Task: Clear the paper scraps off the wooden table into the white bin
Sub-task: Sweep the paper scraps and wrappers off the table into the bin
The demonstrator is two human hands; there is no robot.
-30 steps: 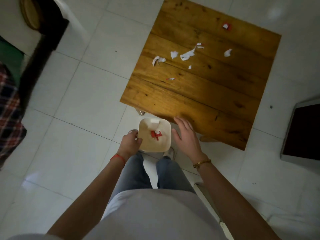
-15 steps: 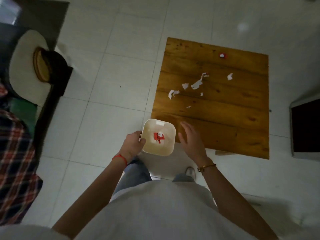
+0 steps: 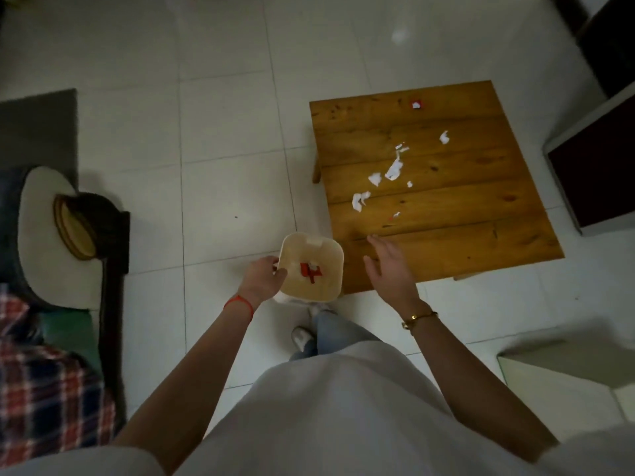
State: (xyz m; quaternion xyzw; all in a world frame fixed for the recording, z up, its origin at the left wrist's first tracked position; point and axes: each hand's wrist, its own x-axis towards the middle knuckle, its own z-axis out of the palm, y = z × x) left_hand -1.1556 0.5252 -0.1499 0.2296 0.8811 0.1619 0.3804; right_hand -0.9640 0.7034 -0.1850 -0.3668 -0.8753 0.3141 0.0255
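Roughly seven paper scraps (image 3: 393, 169) on wooden table (image 3: 446, 214); one white bin (image 3: 311, 267).

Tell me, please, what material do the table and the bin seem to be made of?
The table: apparently wood, warm glossy finish; plank seams, grain and dark knots show. The white bin: probably plastic, smooth and matte, with thin walls and rounded moulded corners.

Knotty wooden table (image 3: 446, 214), torn paper scraps (image 3: 393, 170), glossy floor tiles (image 3: 223, 108)
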